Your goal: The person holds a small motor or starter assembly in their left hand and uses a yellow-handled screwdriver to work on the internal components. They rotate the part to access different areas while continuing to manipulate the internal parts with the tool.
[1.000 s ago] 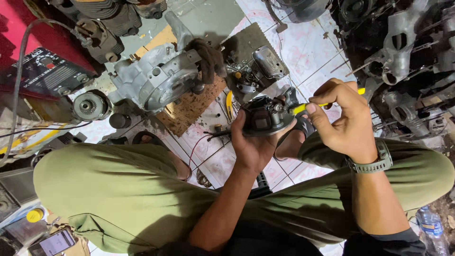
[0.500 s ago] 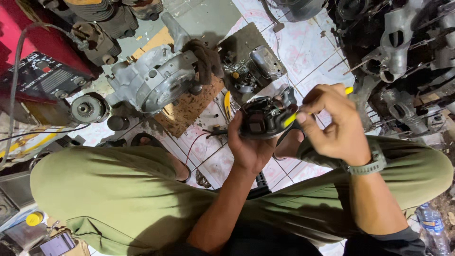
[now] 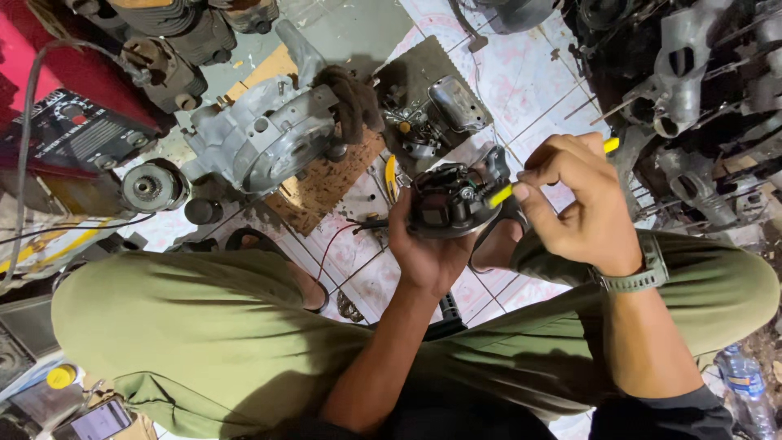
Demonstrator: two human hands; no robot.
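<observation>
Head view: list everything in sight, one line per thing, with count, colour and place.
round stator plate: one, black, cupped in the left hand
screwdriver: one, yellow handle, in the right hand, tip at the plate
engine casing: one, grey, on the board, upper left
wooden board: one, brown, on the tiled floor
metal cover: one, grey, top centre
water bottle: one, clear, lower right
phone: one, lower left
wristwatch: one, grey-green, right wrist
left hand: holds plate
right hand: grips screwdriver
</observation>
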